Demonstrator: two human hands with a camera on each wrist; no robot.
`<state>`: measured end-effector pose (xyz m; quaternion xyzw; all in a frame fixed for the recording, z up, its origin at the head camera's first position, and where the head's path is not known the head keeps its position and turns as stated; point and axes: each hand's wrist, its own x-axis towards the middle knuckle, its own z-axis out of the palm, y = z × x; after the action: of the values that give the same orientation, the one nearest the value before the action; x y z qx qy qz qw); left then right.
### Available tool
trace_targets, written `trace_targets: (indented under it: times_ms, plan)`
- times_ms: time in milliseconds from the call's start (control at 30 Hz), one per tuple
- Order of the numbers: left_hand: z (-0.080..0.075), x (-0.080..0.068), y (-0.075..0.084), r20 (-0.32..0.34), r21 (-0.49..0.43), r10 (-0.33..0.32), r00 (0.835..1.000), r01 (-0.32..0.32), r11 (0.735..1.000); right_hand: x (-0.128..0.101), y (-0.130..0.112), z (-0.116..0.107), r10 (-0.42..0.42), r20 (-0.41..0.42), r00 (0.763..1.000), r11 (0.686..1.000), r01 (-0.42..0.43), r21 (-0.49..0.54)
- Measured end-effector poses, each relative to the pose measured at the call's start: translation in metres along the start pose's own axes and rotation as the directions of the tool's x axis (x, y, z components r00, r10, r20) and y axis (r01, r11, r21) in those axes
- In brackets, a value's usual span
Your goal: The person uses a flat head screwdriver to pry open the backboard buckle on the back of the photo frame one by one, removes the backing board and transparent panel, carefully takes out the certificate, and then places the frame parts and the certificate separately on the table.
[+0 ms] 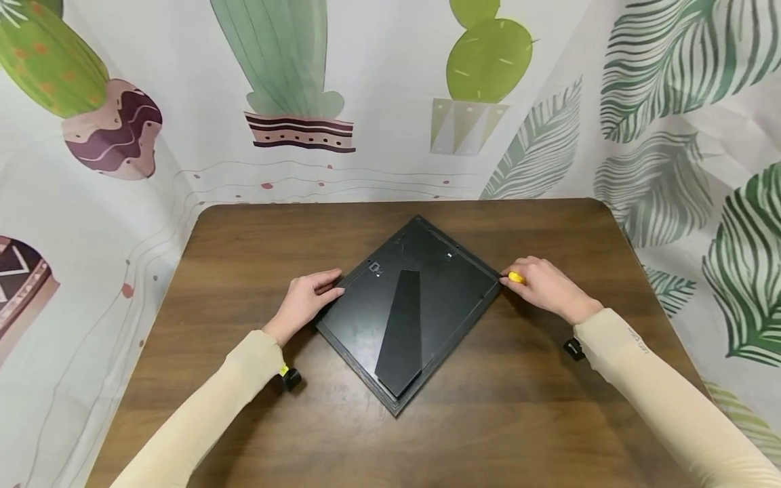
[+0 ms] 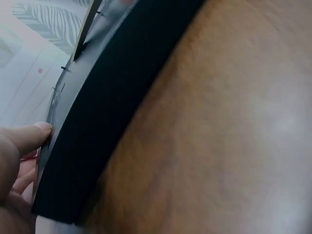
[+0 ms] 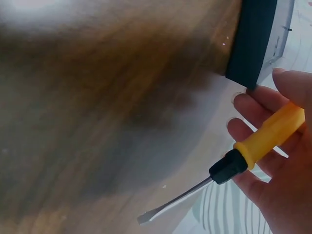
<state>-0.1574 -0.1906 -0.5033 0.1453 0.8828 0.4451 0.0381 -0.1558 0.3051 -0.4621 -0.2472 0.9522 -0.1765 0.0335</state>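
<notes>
A black picture frame lies back side up on the wooden table, turned cornerwise in the head view. Its stand leg lies folded along the backing board. My left hand grips the frame's left edge, thumb on the upper side, as the left wrist view also shows. At the right corner, my right hand touches the frame with its fingertips. That same hand holds a flat-blade screwdriver with a yellow handle across the palm, its blade pointing away from the frame. Small metal tabs stick up along the frame's inner edge.
The brown wooden table has rounded far corners. A white cloth printed with cacti and leaves hangs behind it and at both sides. Each wrist wears a small black camera below the cream sleeve.
</notes>
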Motion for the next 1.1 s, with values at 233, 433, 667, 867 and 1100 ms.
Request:
trace_targets:
  times_ms: [233,433,667,867,1100]
  plan:
    - [-0.009,-0.037,0.001,-0.126,0.059,-0.02,0.992,0.027,0.998,0.016,-0.003,-0.002,0.004,0.032,0.999,1.0,-0.005,0.028]
    - [-0.01,-0.068,0.001,-0.196,0.172,-0.016,0.98,0.05,0.984,0.033,-0.004,0.0,0.013,0.063,0.998,0.999,-0.015,0.034]
    - [-0.009,-0.075,0.004,-0.195,0.077,-0.136,0.971,0.153,0.985,0.043,-0.006,0.005,0.004,0.06,0.998,0.999,-0.006,0.034]
    - [-0.006,-0.06,0.008,-0.205,-0.011,-0.221,0.953,0.224,0.975,0.032,-0.007,0.002,0.019,0.038,0.999,1.0,-0.019,0.02]
    - [-0.01,-0.031,0.007,-0.214,-0.109,-0.273,0.938,0.255,0.961,0.015,-0.011,0.002,0.024,0.07,0.997,0.999,-0.026,0.031]
